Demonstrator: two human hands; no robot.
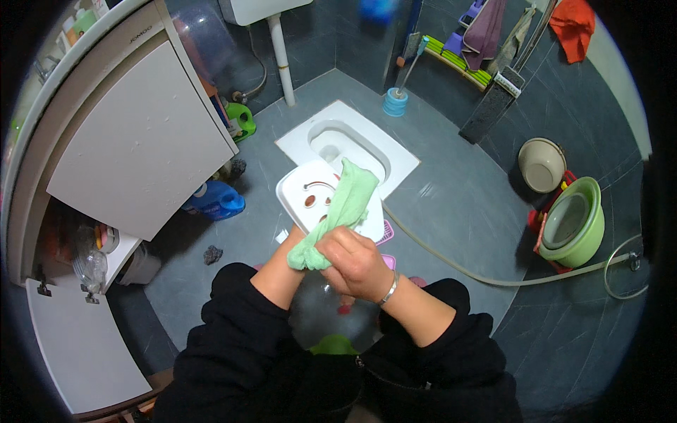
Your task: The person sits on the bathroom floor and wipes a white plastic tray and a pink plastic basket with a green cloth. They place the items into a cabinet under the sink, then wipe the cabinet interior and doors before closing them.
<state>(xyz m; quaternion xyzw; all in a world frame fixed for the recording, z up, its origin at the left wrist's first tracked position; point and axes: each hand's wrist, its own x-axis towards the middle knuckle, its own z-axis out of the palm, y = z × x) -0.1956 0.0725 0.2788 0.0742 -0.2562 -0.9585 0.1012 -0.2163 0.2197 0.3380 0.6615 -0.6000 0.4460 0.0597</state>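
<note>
My right hand [357,261] grips a wet-looking green cloth [353,195], whose loose end stands up over a white plastic lid or tray [300,182] with a smiling-face pattern of cut-outs or print. The bunched lower part of the cloth lies across my left wrist. Of my left hand [297,238] only the part by the wrist shows; its fingers are hidden under the cloth and the white piece, so what they grip cannot be seen. Below my hands, between my knees, a transparent basin or bowl-like thing [317,312] is partly visible.
A squat toilet [404,161] lies ahead in the floor, with a toilet brush [395,101] behind it. A hose [449,269] runs right. Green basin [596,227] and beige basin [542,165] lean by the right wall. Left stand a cabinet [143,137] and blue bottle [222,201].
</note>
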